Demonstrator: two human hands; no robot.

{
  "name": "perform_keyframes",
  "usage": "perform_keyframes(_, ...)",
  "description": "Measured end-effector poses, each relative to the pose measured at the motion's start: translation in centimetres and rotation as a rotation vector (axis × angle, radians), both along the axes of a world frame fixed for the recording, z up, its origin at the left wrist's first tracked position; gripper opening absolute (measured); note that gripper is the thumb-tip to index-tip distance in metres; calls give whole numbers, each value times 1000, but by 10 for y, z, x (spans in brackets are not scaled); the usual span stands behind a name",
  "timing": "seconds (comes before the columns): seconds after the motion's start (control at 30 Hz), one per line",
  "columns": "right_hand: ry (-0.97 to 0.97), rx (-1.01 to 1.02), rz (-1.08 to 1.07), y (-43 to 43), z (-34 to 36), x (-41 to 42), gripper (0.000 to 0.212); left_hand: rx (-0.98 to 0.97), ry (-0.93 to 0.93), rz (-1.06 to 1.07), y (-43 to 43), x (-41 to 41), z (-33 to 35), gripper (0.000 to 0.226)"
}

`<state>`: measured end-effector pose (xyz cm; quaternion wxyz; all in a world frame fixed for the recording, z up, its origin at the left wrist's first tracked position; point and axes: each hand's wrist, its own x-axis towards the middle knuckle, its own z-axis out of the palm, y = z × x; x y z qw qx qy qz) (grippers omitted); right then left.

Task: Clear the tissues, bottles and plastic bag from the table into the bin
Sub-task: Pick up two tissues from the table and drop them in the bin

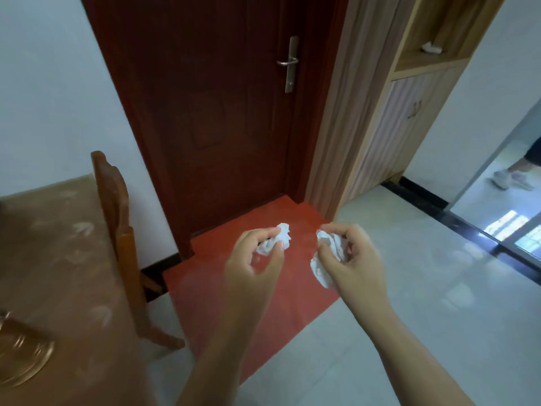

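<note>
Head view: where are the tissues?
— One crumpled tissue (279, 238) is pinched in my left hand (254, 260), and a second wad (323, 260) is gripped in my right hand (355, 259). Both are off the table (58, 244), above the red mat (234, 291).
— And the bin?
— Not in sight. I'd hold tight while turning to find it; the chair (117, 218) stands at my left, and the closed door (210, 112) is ahead.

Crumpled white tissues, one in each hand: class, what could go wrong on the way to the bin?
The left hand only pinches its small crumpled white tissue at the fingertips; it may drop onto the red floor mat. The right hand's larger crumpled white tissue hangs loose below the grip and could slip.
</note>
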<state>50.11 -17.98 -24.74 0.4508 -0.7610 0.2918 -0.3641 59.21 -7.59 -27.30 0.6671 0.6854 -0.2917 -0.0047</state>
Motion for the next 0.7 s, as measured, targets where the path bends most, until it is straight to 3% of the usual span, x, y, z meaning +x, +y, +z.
perform_keyframes(0.23,14,-17,102,-68,-10,86,18,65,33,113,-43,69,-10,19)
perform_keyframes(0.4,22,1,256,-114,-16,153,18,99,73,218,-81,120,-17,12)
perform_keyframes(0.53,7,24,387,-158,-13,215,21,135,51,328,-116,168,-9,23)
perform_keyframes(0.7,-21,1,581,-195,7,289,26,144,48,448,-150,217,13,13)
